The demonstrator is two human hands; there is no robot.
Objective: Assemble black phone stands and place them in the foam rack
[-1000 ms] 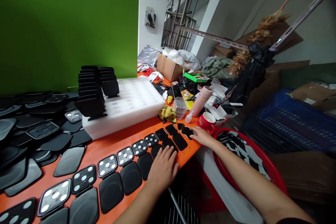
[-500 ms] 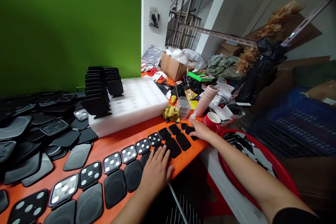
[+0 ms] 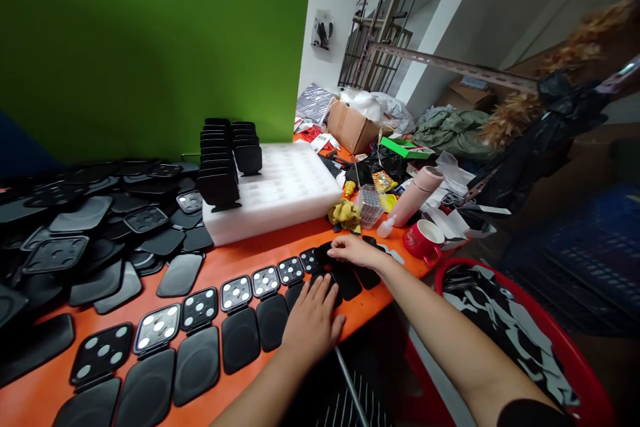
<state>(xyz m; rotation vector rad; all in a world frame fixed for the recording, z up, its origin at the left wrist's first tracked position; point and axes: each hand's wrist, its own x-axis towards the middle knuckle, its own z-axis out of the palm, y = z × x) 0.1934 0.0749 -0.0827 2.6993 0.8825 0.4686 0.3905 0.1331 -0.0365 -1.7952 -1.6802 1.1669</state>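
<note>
Along the near edge of the orange table (image 3: 370, 307), the left hand (image 3: 313, 312) lies palm down, fingers extended and slightly apart, over the black flaps of a row of open hinged cases (image 3: 241, 340). Just beyond, the right forearm (image 3: 430, 320) slants in and the right hand (image 3: 356, 251) has its thumb and fingertips drawn together at a black lid (image 3: 324, 253); I cannot tell whether they pinch it. Farther back sits a white foam block (image 3: 280, 210).

Cases (image 3: 241, 341) lie before the block (image 3: 280, 217), strips (image 3: 507, 328) seemingly in a tub (image 3: 593, 380).
</note>
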